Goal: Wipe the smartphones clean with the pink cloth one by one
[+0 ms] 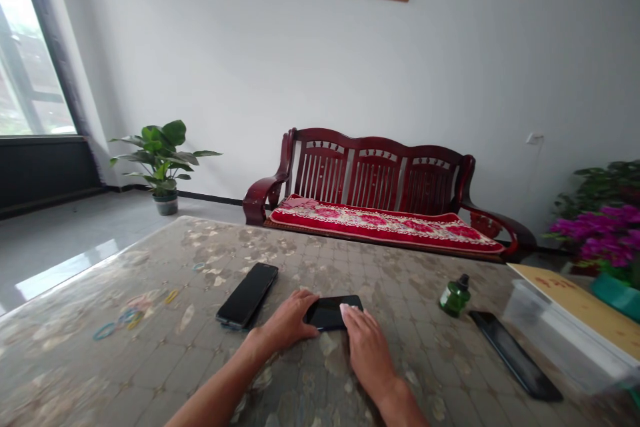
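A black smartphone (327, 312) lies sideways on the patterned tablecloth, its dark screen facing up. My left hand (296, 315) grips its left end, thumb at the near edge and fingers at the far side. Over the right end rests my right hand (364, 340), its fingers together along the phone's edge and its thumb on the screen. To the left of my hands lies a stack of dark phones (249, 295), the lower one mostly hidden under the top one.
Coloured rubber bands (131, 317) lie scattered at the left. At the right are a green bottle (455, 295), a long black phone-like device (515, 355) and a clear plastic box (560, 333). Behind the table (165, 260) stand a red wooden bench (375, 177) and a potted plant (165, 160).
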`<state>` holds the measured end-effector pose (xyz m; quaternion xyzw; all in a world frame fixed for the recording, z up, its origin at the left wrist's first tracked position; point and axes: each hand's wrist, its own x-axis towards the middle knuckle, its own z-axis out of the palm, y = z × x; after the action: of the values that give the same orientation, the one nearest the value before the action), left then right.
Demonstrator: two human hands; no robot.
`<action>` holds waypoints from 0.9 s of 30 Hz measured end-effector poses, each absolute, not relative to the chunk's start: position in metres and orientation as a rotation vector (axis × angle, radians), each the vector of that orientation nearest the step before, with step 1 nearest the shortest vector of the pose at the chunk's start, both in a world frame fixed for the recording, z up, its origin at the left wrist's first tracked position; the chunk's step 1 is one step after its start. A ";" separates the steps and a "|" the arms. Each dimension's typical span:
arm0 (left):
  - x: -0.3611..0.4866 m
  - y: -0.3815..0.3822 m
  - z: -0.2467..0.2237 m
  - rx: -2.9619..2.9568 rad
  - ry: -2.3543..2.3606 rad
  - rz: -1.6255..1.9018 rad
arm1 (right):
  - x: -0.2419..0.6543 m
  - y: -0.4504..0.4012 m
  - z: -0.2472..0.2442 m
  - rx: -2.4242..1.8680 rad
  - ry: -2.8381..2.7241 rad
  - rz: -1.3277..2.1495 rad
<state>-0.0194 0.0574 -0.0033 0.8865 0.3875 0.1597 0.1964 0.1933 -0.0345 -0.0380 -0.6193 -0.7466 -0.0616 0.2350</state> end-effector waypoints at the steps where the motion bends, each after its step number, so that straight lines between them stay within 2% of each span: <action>1: -0.019 0.057 -0.004 2.482 1.092 0.464 | 0.188 -0.036 -0.038 -1.676 -2.067 -0.157; 12: -0.018 0.054 -0.003 2.467 1.131 0.482 | 0.202 -0.013 -0.028 -1.866 -1.984 -0.197; 20: -0.016 0.052 0.003 2.483 1.146 0.470 | 0.175 -0.012 -0.018 -1.704 -2.140 -0.069; 27: -0.017 0.054 0.000 2.488 1.130 0.478 | 0.193 -0.002 -0.018 -1.858 -2.019 -0.128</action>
<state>-0.0170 0.0544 -0.0003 0.8817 0.4004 0.1696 0.1829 0.1932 -0.0020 -0.0180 -0.6634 -0.7207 -0.0456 0.1963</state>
